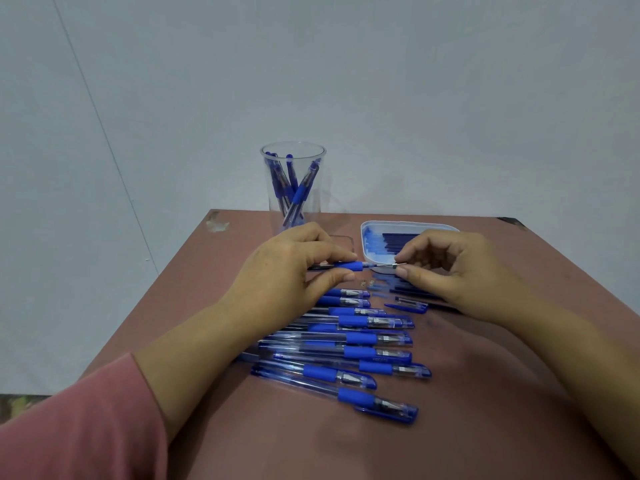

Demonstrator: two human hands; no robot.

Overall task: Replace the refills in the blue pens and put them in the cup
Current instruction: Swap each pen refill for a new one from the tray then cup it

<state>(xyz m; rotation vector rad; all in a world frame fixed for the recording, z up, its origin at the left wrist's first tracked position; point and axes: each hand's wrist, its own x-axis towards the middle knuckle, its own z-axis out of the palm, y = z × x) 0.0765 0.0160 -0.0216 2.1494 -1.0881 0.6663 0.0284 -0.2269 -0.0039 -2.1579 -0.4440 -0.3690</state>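
Observation:
My left hand (294,268) grips a blue pen barrel (349,265) by its blue rubber grip, held level above the table. My right hand (446,268) pinches the metal tip of the refill (393,266) that sticks out of the barrel's right end. A clear cup (294,188) at the back holds several blue pens. Several capped blue pens (360,341) lie in a row on the table below my hands. A loose blue cap (407,307) lies under my right hand.
A white tray (367,244) with dark refills stands at the back right, partly behind my right hand. More refills (412,292) and small parts lie on the brown table (485,410) in front of it. A wall rises behind the table.

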